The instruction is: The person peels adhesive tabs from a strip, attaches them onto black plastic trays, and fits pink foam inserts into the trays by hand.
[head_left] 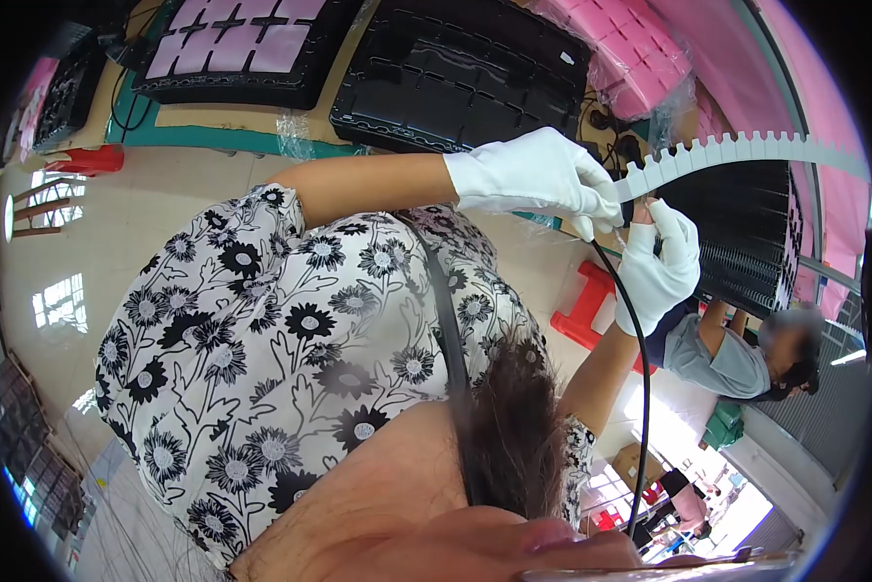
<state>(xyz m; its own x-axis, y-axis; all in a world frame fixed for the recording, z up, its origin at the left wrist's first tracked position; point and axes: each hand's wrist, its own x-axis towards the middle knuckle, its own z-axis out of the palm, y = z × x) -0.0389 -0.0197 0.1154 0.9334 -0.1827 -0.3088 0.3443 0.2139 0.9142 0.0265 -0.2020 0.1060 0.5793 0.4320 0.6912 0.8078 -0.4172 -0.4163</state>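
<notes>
My left hand (542,179), in a white glove, is closed with its fingers pinched at the near end of a light grey toothed strip (717,153). From there the strip arches away to the right. Just beside it my right hand (661,257), also gloved, has its fingers curled, with a bare fingertip showing. Between the two hands sits a small dark piece (628,210), mostly hidden by the fingers. A black cable (642,388) runs down from under my left fingertips, passing in front of my right hand. What my right fingers hold cannot be made out.
Black slotted trays (455,78) lie on the bench, one with pink compartments (237,39). A pink tray in plastic film (625,48) lies beyond them. Dark ribbed stacks (746,228) stand near my right hand. A red stool (586,306), a seated person (722,354) and another person (688,504) are behind.
</notes>
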